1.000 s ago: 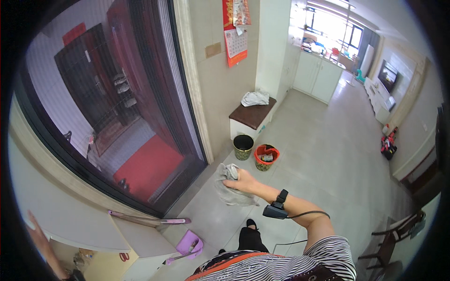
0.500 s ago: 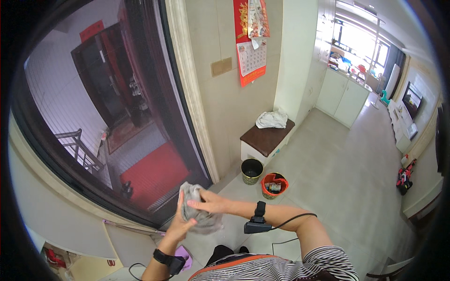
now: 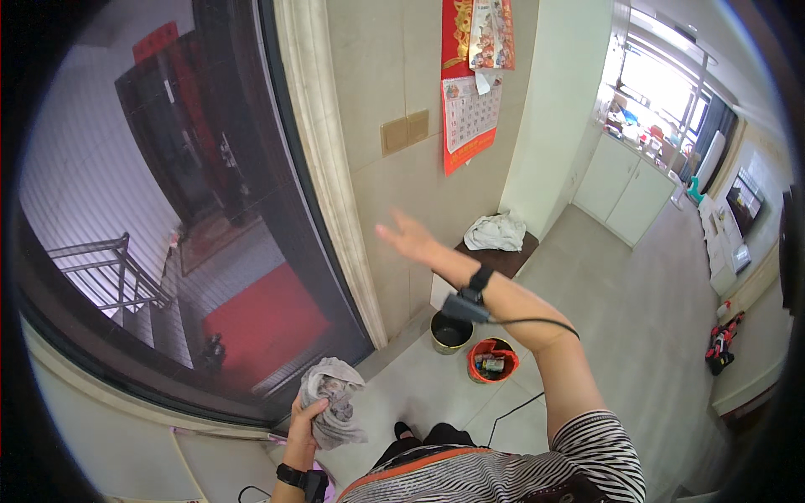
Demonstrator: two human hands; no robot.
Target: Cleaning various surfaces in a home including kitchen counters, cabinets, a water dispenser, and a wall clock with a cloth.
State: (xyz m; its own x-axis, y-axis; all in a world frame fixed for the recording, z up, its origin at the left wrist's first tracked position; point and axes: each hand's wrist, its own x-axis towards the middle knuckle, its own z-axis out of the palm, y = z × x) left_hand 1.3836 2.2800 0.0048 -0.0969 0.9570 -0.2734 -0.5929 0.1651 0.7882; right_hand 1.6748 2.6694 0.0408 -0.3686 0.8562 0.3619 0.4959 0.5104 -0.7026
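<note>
A crumpled grey cloth (image 3: 337, 402) is gripped in my left hand (image 3: 306, 419), low in front of the dark-framed door. My thumb lies across the cloth and part of it hangs down. Away from it, my right hand (image 3: 409, 239) is stretched forward with nothing in it, fingers apart and a little blurred. It appears in front of the beige wall, close to the door's pale trim (image 3: 335, 184); whether it touches either I cannot tell. Above it on the wall is a pair of beige switch plates (image 3: 404, 132).
A dark bin (image 3: 451, 332) and a red-lined bin (image 3: 493, 362) with rubbish stand on the tiles. Behind them, a white cloth (image 3: 495, 231) lies on a brown-topped bench (image 3: 513, 258). A red calendar (image 3: 470, 126) hangs on the wall. Through the door panel shows a red mat (image 3: 267, 323).
My right hand has let go of the grey cloth and moved up and forward toward the wall. The cloth stays in my left hand, now slightly lower.
</note>
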